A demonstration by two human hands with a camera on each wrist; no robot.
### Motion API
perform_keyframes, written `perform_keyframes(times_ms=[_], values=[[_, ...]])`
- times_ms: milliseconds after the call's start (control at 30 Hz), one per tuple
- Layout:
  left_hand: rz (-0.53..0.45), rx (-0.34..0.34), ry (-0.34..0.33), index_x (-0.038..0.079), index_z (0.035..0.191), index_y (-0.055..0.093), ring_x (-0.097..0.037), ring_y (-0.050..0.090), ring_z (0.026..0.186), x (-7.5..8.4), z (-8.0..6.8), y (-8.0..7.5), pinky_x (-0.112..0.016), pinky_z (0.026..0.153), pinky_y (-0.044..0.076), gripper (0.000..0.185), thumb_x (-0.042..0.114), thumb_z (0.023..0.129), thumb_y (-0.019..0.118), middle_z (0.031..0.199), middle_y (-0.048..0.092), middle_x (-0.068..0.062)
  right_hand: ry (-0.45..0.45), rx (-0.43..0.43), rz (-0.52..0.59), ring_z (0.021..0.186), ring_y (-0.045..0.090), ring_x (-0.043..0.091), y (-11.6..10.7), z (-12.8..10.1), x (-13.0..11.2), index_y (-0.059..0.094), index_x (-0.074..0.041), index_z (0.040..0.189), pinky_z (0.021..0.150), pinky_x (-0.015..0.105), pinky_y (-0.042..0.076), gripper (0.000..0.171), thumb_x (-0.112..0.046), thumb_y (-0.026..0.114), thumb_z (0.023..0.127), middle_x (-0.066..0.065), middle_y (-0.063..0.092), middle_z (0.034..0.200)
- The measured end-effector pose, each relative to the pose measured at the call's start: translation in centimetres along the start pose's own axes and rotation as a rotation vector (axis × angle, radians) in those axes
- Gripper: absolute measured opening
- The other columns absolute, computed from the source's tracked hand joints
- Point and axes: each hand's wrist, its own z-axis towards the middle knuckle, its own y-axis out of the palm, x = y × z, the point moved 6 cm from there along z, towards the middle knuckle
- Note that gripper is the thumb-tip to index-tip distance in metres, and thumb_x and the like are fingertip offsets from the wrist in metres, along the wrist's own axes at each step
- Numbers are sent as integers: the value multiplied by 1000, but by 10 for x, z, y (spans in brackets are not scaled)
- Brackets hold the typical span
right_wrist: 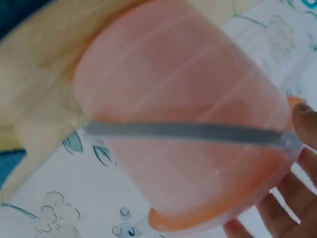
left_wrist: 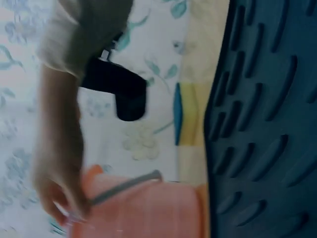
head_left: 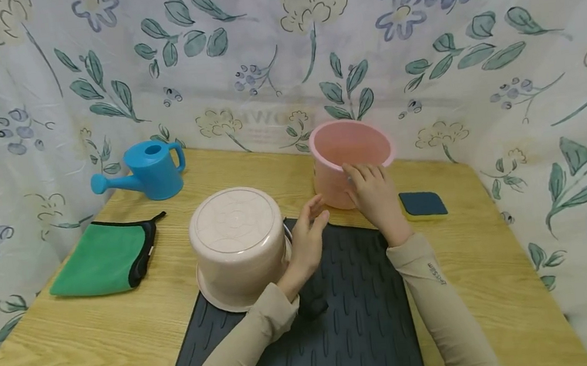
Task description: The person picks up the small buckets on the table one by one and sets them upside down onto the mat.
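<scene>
At the back of the table stands a pink bucket [head_left: 332, 182] with its mouth up. My right hand [head_left: 376, 198] grips its near rim, thumb on the outer wall and fingers over the edge. In the right wrist view, a grey handle [right_wrist: 188, 131] crosses the bucket's side and ends by the thumb. My left hand [head_left: 306, 237] is in the air with fingers loosely bent, holding nothing, between the pink bucket and a beige bucket [head_left: 236, 229]. The beige one is upside down on a black ridged mat [head_left: 357, 294], its right side partly hidden by that hand.
A blue watering can [head_left: 153, 172] is at the back left, with a folded green cloth [head_left: 101, 257] with black trim in front. Right of the pink bucket lies a blue and yellow sponge [head_left: 423, 203]. A floral curtain [head_left: 259, 51] hangs behind the wooden table [head_left: 494, 281].
</scene>
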Motion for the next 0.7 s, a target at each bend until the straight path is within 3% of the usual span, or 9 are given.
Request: perform_keyframes(times_ms=[200,367,533,700], values=[[-183,125,-171,5,138,37,-28,44,121,-43,36,15,-44,99,35,46,27,97,39,136,44,-15,17,-80,30,85,60,34,-2,16,11,59,-5,116,76,46,47,37,-8,69,80,15,66,97],[-294,207,-266,3,140,34,-30,36,128,-72,63,30,-44,104,29,51,29,96,36,142,37,-13,44,-181,48,84,61,34,6,28,10,58,-6,115,78,46,47,36,-6,68,80,14,65,98],[-232,176,-297,11,146,22,-22,20,137,-85,72,37,-39,110,18,56,36,97,32,150,23,-4,52,-200,93,80,61,31,11,29,7,61,-4,111,76,44,47,33,-5,69,79,13,66,93],[-159,156,-256,14,148,15,-20,16,138,-85,74,34,-40,111,15,58,40,98,28,152,17,-3,50,-165,115,78,62,29,3,23,6,60,-3,110,71,41,49,32,-8,70,79,13,66,90]])
